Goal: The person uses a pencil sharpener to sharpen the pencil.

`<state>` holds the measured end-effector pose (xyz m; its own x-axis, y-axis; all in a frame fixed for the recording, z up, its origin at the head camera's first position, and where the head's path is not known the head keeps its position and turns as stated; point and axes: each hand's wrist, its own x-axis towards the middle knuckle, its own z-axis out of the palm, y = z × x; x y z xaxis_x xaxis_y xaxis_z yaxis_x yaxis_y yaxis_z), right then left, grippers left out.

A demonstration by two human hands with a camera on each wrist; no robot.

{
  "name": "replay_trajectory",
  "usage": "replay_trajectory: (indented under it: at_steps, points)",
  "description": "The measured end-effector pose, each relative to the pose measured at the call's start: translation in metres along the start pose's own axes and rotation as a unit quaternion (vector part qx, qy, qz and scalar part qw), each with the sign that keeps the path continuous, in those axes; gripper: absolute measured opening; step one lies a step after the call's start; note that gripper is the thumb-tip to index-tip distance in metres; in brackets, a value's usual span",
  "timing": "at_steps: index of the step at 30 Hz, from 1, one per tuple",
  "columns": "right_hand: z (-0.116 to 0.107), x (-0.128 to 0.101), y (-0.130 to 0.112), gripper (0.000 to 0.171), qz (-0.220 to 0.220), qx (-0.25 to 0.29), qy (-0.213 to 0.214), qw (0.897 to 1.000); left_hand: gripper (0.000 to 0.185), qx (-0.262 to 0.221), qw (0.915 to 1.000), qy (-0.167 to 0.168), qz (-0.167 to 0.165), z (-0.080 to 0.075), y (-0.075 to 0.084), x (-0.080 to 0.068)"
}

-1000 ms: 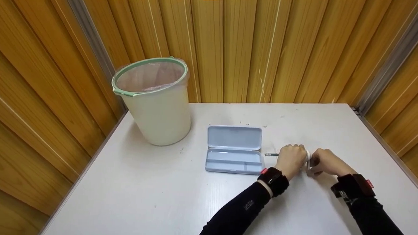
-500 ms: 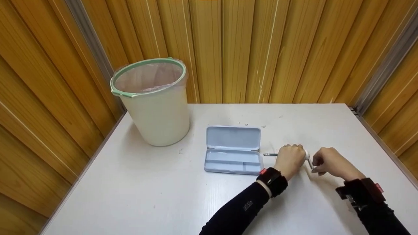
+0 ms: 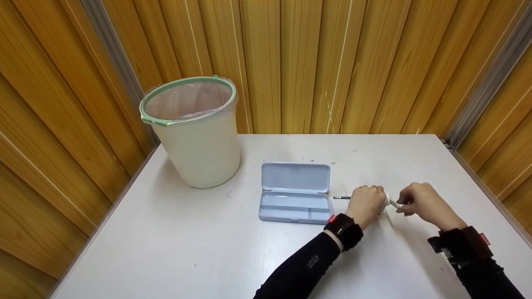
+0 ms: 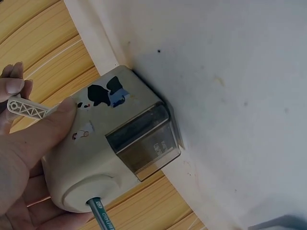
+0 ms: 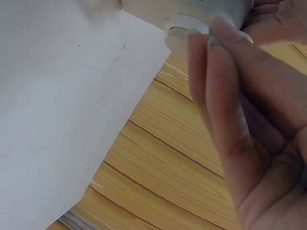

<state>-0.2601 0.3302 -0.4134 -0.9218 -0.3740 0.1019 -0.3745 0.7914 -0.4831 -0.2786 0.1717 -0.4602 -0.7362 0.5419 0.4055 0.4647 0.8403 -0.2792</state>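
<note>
Crank pencil sharpener (image 4: 93, 155) with a teal pencil (image 4: 100, 212) inserted in its front
The left hand (image 3: 365, 205) grips the sharpener; the right hand (image 3: 426, 203) pinches the crank handle (image 4: 31, 109).

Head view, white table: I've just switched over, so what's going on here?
A person is working a sharpener: the left hand grips the white plastic crank pencil sharpener, a dark green pencil sits in its hole, and the right hand pinches the end of its white crank handle. The light-blue rectangular pencil case lies open nearby, and a tall cream bin with a green rim stands left of it.
</note>
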Motion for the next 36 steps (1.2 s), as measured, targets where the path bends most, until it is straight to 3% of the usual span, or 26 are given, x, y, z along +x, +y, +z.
replay_trajectory:
  at_steps: [4,12,19,36]
  points:
    - [0.000,0.001,-0.003,0.008,0.009,-0.015,0.039,0.999,0.006,-0.007,0.9998,-0.017,0.006,0.000,0.000,0.000]
    - [0.005,0.007,-0.005,0.010,0.011,-0.046,0.094,0.994,0.006,-0.008,0.9999,-0.007,0.006,0.003,-0.004,0.001]
    - [0.012,0.008,-0.005,0.013,-0.014,-0.084,0.173,0.981,0.005,-0.011,0.9998,0.006,0.015,0.005,-0.006,0.001]
    - [0.026,0.023,0.003,0.010,-0.034,-0.101,0.256,0.961,0.008,-0.027,0.9991,0.015,0.029,0.005,-0.008,0.001]
